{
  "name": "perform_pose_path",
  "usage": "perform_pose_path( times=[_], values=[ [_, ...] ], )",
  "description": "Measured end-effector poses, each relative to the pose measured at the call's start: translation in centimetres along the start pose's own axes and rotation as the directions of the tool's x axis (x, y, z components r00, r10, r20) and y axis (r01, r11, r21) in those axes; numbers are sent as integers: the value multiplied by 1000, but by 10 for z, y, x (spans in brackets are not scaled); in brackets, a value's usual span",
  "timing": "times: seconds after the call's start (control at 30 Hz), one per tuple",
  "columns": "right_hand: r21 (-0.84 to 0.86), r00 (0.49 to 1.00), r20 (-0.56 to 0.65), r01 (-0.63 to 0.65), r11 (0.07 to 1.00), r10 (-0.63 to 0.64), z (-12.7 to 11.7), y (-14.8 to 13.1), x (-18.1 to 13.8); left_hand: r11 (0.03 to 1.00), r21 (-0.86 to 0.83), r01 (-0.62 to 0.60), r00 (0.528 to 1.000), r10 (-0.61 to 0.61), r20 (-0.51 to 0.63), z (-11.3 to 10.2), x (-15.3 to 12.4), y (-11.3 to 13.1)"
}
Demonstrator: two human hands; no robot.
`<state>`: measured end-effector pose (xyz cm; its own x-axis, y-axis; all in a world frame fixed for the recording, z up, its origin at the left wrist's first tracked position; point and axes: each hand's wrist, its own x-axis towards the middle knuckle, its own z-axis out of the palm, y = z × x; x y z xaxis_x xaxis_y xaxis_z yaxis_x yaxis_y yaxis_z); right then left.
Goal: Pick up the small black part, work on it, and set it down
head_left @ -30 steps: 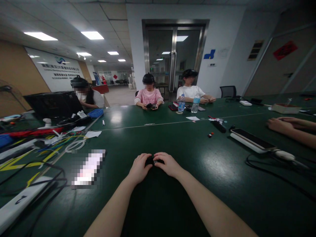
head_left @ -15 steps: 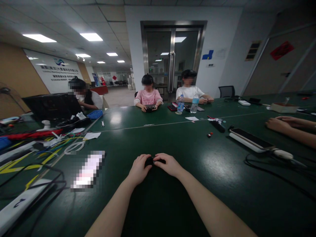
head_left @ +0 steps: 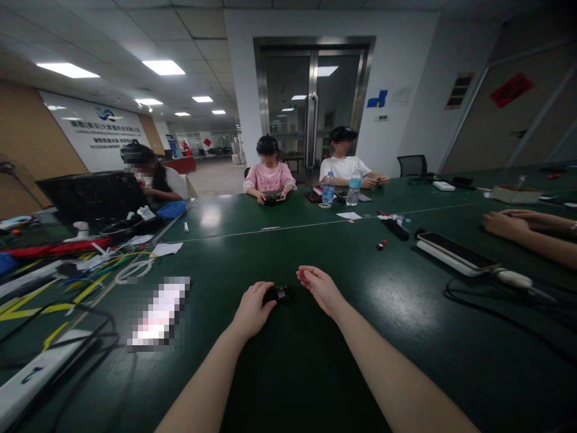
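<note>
You're at a dark green table [head_left: 211, 258], ceiling lights [head_left: 163, 67] glaring off it. Ahead of you: white wall [head_left: 242, 84], metal-framed glass doors [head_left: 288, 120], black chair [head_left: 413, 165] to their right. Your left: tan wall [head_left: 20, 117] with white signboard [head_left: 67, 135], pale floor [head_left: 220, 175] running back. Your far right: door [head_left: 489, 135] with red decoration [head_left: 511, 90].

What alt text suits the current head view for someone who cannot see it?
The wearer's left hand holds a small black object at a green table, the right hand apart from it. A person in pink and another in white sit opposite.
</note>
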<state>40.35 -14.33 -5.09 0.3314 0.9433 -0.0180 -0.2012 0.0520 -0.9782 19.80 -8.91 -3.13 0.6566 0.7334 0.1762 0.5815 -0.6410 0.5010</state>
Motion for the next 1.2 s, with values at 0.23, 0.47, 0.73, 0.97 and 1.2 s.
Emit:
perform_pose_path(
  times=[0.23, 0.47, 0.73, 0.97, 1.2],
  values=[
    [-16, 1000, 15, 11, 1000, -11, -1, 0, -1, 1000, -10, -26, 999, 27, 40, -7, -3, 7],
    [42, 999, 30, 13, 999, -14, -2, 1, -1, 995, 38, -92, 995, 90, 52, -4, 0, 3],
    [95, 999, 30, 7, 995, -10, -3, 3, 0, 999, -1, -43, 997, 43, 58, -4, -1, 3],
    [129, 1000, 22, -11, 992, 8, -2, 0, -1, 998, -56, 16, 1000, -17, -20, 5, 1, -9],
    [90, 1000, 29, -12, 996, 10, -3, 1, -1, 1000, -22, 10, 1000, -10, 8, 4, 2, -9]
  ],
)
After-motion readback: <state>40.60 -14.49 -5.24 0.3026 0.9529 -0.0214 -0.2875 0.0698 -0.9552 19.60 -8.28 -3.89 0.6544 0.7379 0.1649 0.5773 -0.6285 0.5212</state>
